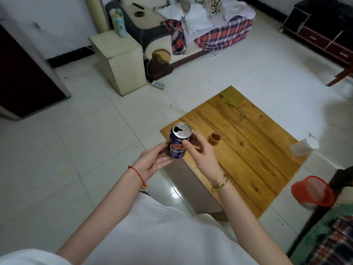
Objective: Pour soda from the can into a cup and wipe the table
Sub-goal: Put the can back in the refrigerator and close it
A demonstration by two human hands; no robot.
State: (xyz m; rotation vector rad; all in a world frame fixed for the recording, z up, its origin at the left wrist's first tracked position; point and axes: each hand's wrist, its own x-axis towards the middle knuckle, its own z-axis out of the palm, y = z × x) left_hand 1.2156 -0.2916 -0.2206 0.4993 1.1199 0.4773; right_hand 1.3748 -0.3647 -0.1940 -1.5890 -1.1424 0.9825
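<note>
Can: blue soda can [179,140], opened, mouth hole at 10 o'clock on its lid, held roughly upright in the air over the near-left corner of the counter [248,150].
Left hand: left hand [152,162] cups the can's lower body from 8 o'clock, fingers [164,161] loosely curled round it.
Right hand: right hand [201,153] takes the can from 4 o'clock, thumb on the label, the other fingers wrapped behind.
Cup: small clear cup [215,139] at 3 o'clock of the can, standing on the counter, already holding brown liquid; how full is hard to tell.
Risk, spill: the can is open and between two hands; a loose handover could tip it, and the mouth faces away from the cup, so soda would land on the floor [95,150] or counter edge.
Risk, overflow: the cup is small and partly filled; a fast pour would likely run over.
Risk, knock: the cup sits just beside the right hand; a careless sweep could upset it.
Counter: low wooden planks, a faint wet-looking mark near the cup; a white tissue pack [304,147] at 3 o'clock on the far-right edge, probably for wiping.
Room: pale tiled floor, red basket [313,191] at 4 o'clock, sofa [172,35] with plaid cloth at 12, dark cabinet [322,29] at 1.
</note>
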